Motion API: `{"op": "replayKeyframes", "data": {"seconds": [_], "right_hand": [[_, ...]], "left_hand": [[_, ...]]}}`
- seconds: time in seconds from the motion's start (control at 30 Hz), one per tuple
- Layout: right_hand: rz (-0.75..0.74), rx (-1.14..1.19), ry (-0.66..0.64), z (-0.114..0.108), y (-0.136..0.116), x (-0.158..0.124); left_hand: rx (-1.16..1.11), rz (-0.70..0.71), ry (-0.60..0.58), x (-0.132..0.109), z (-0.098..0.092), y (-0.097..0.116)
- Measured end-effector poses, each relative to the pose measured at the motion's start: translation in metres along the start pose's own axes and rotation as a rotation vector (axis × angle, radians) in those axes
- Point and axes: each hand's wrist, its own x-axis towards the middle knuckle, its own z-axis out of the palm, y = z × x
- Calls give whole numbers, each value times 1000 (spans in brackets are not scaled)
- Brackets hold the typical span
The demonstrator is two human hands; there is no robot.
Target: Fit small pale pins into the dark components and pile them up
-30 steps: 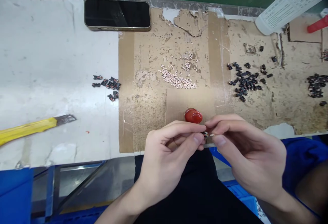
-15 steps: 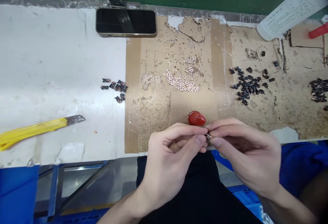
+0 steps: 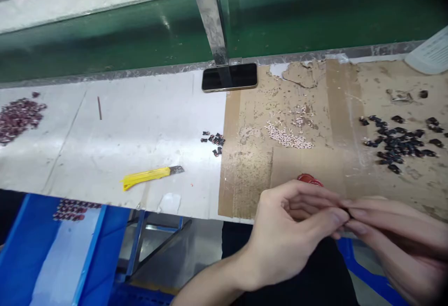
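Note:
Near the table's front edge, my left hand point(image 3: 297, 231) pinches a small dark piece whose shape I cannot make out. Its fingertips meet those of my right hand point(image 3: 399, 236), which grips the same piece from the other side. Just behind my left fingers shows a red round object point(image 3: 308, 179), partly covered by them. Beyond it, a heap of tiny pale pieces point(image 3: 289, 137) lies on the cardboard point(image 3: 297, 161). Many small black parts point(image 3: 402, 142) are spread to the right, and a smaller group of black parts point(image 3: 215, 140) lies on the white surface at the cardboard's left edge.
A phone point(image 3: 229, 77) lies by the back rail below a metal post point(image 3: 210, 17). A yellow cutter point(image 3: 149, 175) with its blade out is on the left. Dark red pieces point(image 3: 21, 117) are piled far left, above a blue bin point(image 3: 108, 245). A white bottle point(image 3: 430, 54) is at back right.
The view has swung left, bringing the dark red pile and more of the blue bin into sight. My hands are still together; the pale bit between them no longer shows, and a dark one does.

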Motion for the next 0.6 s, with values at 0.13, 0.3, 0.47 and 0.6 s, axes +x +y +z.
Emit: {"op": "replayKeyframes", "data": {"seconds": [0.13, 0.3, 0.47, 0.6], "right_hand": [[29, -332, 306, -29, 43, 14], [5, -579, 354, -79, 98, 33], [-148, -557, 325, -55, 86, 56], [-257, -505, -53, -2, 47, 88]], "left_hand": [[726, 493, 370, -1, -49, 21], [1391, 456, 768, 16, -122, 28], [1413, 438, 705, 15, -133, 32], [1388, 407, 636, 15, -130, 36]]}}
